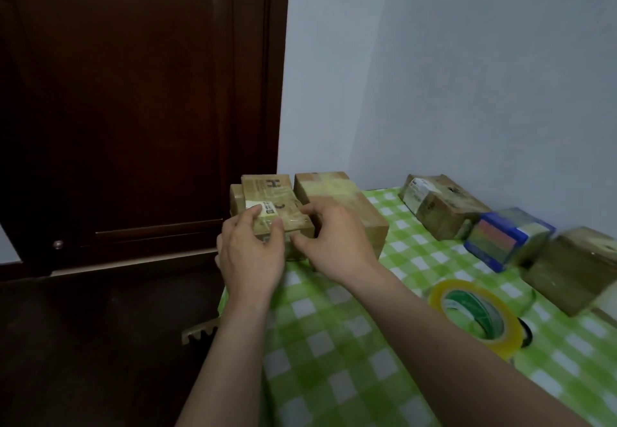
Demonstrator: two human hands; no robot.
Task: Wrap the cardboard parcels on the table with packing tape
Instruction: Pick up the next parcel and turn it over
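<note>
A small taped cardboard parcel [272,203] with a white label lies on top of another box at the table's far left corner. My left hand [248,256] grips its near left edge, thumb and fingers curled over the top. My right hand [329,243] holds its near right side, fingers curled against it. A larger taped parcel [344,206] stands just to the right, touching my right hand. A roll of clear yellowish packing tape [477,316] lies flat on the green checked tablecloth [334,343], to the right of my right forearm.
Along the wall at the right sit a brown parcel [440,206], a blue-edged box [507,238] and another brown parcel [574,269]. A dark wooden door [133,109] fills the left. The table's left edge drops off below my left forearm.
</note>
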